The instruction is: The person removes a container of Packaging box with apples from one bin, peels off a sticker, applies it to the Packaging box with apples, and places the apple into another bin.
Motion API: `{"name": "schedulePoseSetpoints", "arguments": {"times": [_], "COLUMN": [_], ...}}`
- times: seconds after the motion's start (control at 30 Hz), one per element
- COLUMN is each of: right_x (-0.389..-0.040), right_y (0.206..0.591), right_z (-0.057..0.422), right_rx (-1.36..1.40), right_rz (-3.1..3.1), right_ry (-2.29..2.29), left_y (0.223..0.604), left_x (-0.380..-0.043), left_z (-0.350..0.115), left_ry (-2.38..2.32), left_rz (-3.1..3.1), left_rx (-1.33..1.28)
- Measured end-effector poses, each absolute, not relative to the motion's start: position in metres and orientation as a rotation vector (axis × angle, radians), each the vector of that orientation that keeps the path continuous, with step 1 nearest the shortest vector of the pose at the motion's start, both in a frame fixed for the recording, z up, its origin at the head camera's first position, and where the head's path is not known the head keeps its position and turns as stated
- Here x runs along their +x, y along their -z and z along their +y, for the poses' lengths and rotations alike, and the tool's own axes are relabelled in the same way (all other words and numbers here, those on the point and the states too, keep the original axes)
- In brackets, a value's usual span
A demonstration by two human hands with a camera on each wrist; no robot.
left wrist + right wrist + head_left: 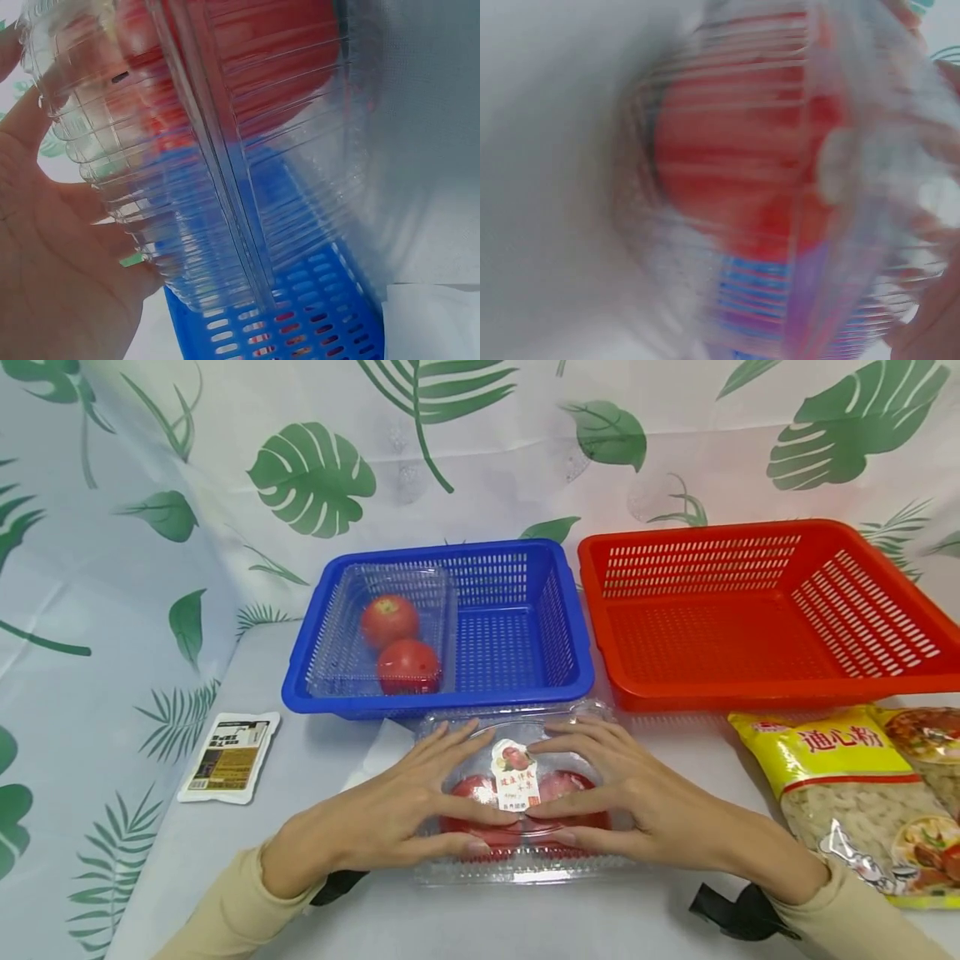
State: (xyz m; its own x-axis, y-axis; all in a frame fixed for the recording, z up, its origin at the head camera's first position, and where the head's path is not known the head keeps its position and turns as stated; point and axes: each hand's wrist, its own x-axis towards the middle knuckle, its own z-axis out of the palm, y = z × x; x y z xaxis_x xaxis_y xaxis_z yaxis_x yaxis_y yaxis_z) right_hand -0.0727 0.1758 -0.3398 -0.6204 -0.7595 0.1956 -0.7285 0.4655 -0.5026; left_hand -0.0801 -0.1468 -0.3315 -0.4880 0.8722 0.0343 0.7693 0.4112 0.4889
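Left hand and right hand rest spread, ungripping fingers on the box beneath, seemingly pressing it closed; next probably calls for snapping the rim nearest the thumbs

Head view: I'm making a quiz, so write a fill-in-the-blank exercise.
The rectangular red plastic basket stands to the ____ of the rectangular blue plastic basket.
Inside the blue basket, ____ round red fruits show.
The left hand and right hand touch a clear plastic box whose label is mostly ____.

right; two; white
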Motion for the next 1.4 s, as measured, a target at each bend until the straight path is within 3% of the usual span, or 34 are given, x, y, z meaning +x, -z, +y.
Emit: {"name": "schedulePoseSetpoints", "arguments": {"times": [0.17, 0.3, 0.67, 0.77, 1.03, 1.4], "right_x": [-0.065, -0.062, -0.061, -0.063, -0.071, -0.075], "right_y": [0.331, 0.329, 0.348, 0.354, 0.371, 0.379], "right_z": [0.187, 0.203, 0.239, 0.237, 0.23, 0.228], "right_rx": [-1.224, -1.094, -0.493, -0.37, -0.249, -0.24], "right_rz": [2.708, 2.871, 2.817, 2.752, 2.385, 2.115], "right_ry": [0.932, 1.024, 1.269, 1.311, 1.54, 1.63], "left_y": [0.332, 0.331, 0.343, 0.349, 0.369, 0.378], "left_x": [-0.075, -0.067, -0.059, -0.065, -0.073, -0.064], "left_z": [-0.151, -0.16, -0.176, -0.175, -0.17, -0.172], "left_ry": [-0.659, -0.752, -1.277, -1.348, -1.542, -1.711], "left_rz": [2.572, 2.732, 2.62, 2.479, 2.068, 1.906], "left_rx": [1.505, 1.41, 0.373, 0.213, 0.106, 0.202]}}
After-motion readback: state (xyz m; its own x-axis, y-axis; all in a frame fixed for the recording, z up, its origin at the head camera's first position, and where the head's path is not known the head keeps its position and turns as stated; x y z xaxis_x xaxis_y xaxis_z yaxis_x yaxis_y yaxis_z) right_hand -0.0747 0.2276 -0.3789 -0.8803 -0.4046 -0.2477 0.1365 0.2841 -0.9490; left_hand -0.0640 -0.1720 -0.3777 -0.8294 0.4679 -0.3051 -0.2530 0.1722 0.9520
